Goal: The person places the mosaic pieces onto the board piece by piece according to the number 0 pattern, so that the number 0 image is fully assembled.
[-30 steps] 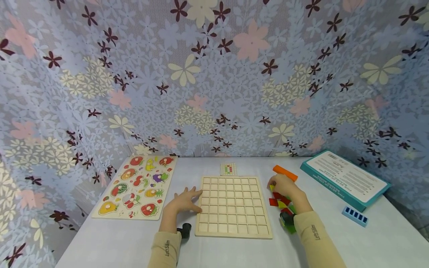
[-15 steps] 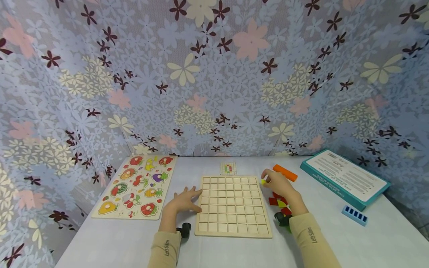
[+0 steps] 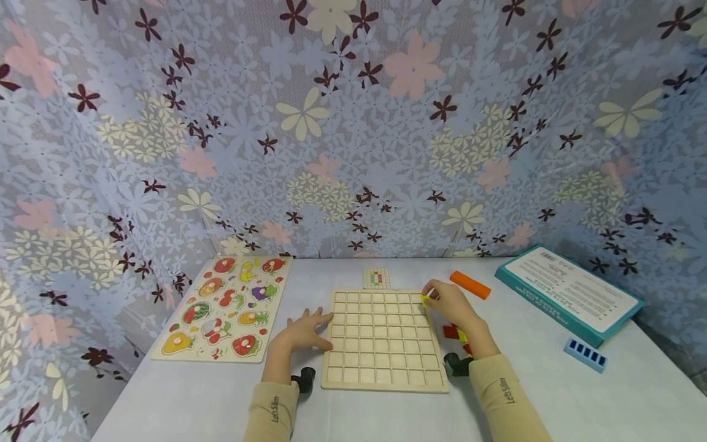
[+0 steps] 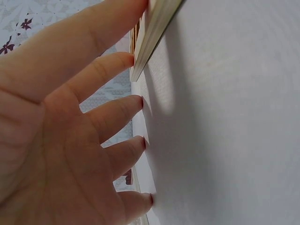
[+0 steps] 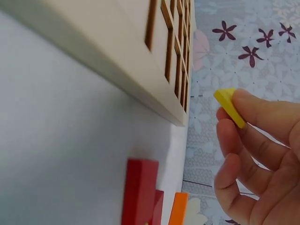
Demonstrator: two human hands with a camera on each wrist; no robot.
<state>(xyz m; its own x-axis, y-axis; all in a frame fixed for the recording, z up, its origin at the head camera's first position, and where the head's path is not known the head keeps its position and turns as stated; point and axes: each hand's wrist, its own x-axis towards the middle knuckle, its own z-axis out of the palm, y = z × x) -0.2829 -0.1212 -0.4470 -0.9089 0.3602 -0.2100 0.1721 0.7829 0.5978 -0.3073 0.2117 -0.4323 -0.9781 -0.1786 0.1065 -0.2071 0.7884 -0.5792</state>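
Note:
My right hand point(image 3: 450, 305) pinches a small flat yellow tile point(image 5: 229, 107) between thumb and fingers, held over the upper right corner of a wooden grid board point(image 3: 383, 341). The board's cells hold nothing. My left hand point(image 3: 302, 330) lies with spread fingers at the board's left side; in the left wrist view its thumb point(image 4: 93, 33) and index finger reach the board's edge, while the other fingertips rest on the table. Red tiles point(image 3: 450, 332) and a few yellow ones lie beside the board under my right forearm, which partly hides the pile. A small pattern card point(image 3: 377, 279) lies behind the board.
A fruit peg puzzle point(image 3: 223, 310) lies on the left. An orange stick point(image 3: 470, 285) is behind my right hand. Farther right are a teal box point(image 3: 569, 298) and a light-blue slotted piece point(image 3: 585, 355). A floral cloth point(image 3: 353, 153) hangs at the back.
My right hand has picked the yellow tile from the pile and carried it left and slightly away from me, to the board's upper right corner. My left hand has stayed in place.

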